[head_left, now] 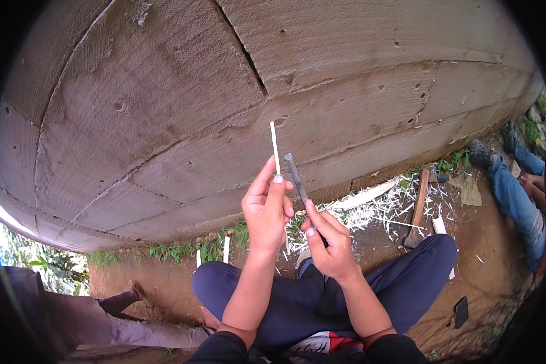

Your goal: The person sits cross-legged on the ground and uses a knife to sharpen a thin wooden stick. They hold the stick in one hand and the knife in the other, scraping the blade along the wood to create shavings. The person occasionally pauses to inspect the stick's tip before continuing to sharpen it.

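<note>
My left hand (266,209) pinches a thin pale strip of wood or bamboo (275,145) between thumb and forefinger, its free end pointing up toward the wall. Beside it, my right hand (330,242) is closed round a knife (297,177) with a long, narrow dark blade. The blade slants up and to the left, its tip close to the strip but apart from it. Both hands are raised above my crossed legs (394,276). The knife's handle is mostly hidden inside my right fingers.
A block wall (194,109) rises ahead. Pale shavings (376,212) litter the dirt at its foot. A wooden-handled tool (420,200) lies right of them, and a dark phone (461,312) farther right. People's legs show at right (515,203) and left (145,330).
</note>
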`<state>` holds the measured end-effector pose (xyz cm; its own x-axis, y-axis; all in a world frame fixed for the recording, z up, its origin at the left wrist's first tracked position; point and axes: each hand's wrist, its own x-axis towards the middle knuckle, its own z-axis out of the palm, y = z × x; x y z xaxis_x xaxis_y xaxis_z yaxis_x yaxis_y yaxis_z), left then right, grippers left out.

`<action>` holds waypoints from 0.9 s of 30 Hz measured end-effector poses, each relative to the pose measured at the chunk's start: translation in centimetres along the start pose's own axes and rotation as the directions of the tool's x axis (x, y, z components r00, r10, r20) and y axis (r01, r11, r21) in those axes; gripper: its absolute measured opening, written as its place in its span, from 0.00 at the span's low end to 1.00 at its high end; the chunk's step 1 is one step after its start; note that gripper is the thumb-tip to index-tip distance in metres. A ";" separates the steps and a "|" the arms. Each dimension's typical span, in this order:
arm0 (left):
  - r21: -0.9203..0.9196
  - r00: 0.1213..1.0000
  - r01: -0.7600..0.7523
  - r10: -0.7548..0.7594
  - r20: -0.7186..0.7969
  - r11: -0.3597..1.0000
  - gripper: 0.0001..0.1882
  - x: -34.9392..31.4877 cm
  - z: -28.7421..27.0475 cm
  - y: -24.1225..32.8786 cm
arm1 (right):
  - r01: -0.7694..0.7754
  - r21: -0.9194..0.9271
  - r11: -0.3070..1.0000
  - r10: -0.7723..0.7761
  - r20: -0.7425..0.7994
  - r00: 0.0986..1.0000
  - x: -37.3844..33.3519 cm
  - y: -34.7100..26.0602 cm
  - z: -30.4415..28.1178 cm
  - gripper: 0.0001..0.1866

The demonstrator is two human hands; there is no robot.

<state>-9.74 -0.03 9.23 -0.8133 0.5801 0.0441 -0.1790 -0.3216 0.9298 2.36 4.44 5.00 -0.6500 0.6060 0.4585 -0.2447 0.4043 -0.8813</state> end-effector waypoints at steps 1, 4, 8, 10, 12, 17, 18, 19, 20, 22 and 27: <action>-0.005 1.000 0.008 -0.008 0.006 1.000 0.21 0.1 0.1 0.0 | 0.007 0.005 1.000 -0.007 0.003 1.000 0.0 0.1 -0.1 0.25; -0.023 1.000 0.013 -0.013 0.014 1.000 0.21 0.0 0.1 0.0 | 0.001 0.029 1.000 -0.002 0.026 1.000 0.0 -0.1 -0.4 0.25; -0.051 0.999 0.037 -0.036 0.012 0.998 0.21 0.1 0.1 0.1 | -0.028 0.042 0.999 0.025 0.057 0.998 0.1 -0.4 -0.6 0.25; -0.062 0.998 0.055 -0.054 0.014 0.997 0.21 0.0 0.0 0.0 | -0.048 0.061 0.997 0.044 0.074 0.996 0.2 -0.6 -0.8 0.24; -0.065 0.998 0.064 -0.063 0.015 0.996 0.21 0.1 -0.2 -0.1 | -0.069 0.056 0.996 0.063 0.098 0.993 0.2 -0.8 -1.0 0.24; -0.068 0.996 0.081 -0.078 0.045 0.994 0.20 0.5 -0.7 -0.1 | -0.116 0.018 0.993 0.113 0.150 0.982 0.1 -1.0 -1.8 0.24; -0.070 0.996 0.074 -0.071 0.049 0.995 0.20 0.6 -0.7 -0.2 | -0.115 0.020 0.993 0.111 0.149 0.983 0.1 -1.0 -1.8 0.24; -0.072 0.997 0.067 -0.063 0.052 0.995 0.20 0.6 -0.7 -0.3 | -0.113 0.022 0.993 0.109 0.149 0.983 0.1 -1.1 -1.7 0.24; -0.074 0.997 0.059 -0.055 0.055 0.996 0.20 0.6 -0.7 -0.3 | -0.112 0.025 0.993 0.107 0.149 0.983 0.0 -1.1 -1.7 0.24; -0.087 0.996 0.065 -0.059 0.067 0.994 0.20 0.5 -0.7 -0.3 | -0.094 0.016 0.995 0.091 0.138 0.986 0.0 -1.0 -1.5 0.24; -0.066 0.996 0.056 -0.050 0.079 0.996 0.20 0.6 -1.0 -0.5 | -0.095 0.006 0.995 0.093 0.126 0.988 -0.1 -0.9 -1.1 0.24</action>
<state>-10.72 -0.25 8.48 -0.7570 0.6529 0.0259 -0.2600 -0.3373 0.9048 3.43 4.75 5.85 -0.7556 0.5498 0.3560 -0.1861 0.3410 -0.9215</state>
